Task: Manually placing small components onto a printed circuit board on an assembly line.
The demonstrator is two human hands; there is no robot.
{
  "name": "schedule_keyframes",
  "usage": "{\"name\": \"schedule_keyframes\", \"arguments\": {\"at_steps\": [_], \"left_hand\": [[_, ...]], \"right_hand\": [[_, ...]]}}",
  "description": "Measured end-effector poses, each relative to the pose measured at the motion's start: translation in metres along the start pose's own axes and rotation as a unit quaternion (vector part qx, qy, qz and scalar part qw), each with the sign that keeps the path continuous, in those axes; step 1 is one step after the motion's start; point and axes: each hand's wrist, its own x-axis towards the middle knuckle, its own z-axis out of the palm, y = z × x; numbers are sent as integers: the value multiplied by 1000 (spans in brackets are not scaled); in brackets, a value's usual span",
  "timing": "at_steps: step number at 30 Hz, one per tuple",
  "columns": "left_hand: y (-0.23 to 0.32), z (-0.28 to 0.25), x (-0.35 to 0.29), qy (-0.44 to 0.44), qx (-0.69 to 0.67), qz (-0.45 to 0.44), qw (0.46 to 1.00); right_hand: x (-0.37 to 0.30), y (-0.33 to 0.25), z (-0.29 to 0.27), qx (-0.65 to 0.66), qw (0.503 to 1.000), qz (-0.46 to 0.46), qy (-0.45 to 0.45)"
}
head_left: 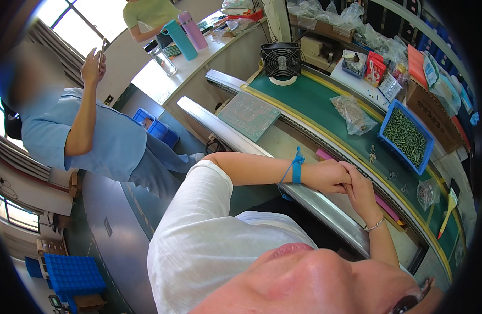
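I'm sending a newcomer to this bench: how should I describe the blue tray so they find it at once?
Look for the long green work surface edged in yellow. At its far edge, between a clear plastic bag and a brown cardboard box, is the blue tray. Unlike those neighbours, it is shallow, bright blue and filled with small green pieces.
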Motion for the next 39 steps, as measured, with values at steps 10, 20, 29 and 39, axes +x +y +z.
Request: {"name": "schedule_keyframes", "arguments": {"at_steps": [10, 20, 29, 39], "left_hand": [[5, 0, -1, 0, 6, -1, 1000], [3, -2, -2, -2, 4, -9, 1000], [11, -6, -4, 18, -11, 26, 999], [11, -4, -6, -1, 4, 21, 1000]], "right_hand": [[-3, 2, 3, -19, 1000, -4, 2], [1, -1, 0, -43, 999, -20, 5], [0, -1, 1, -54, 998, 10, 27], [3, 3, 3, -92, 995, -10, 41]]}}
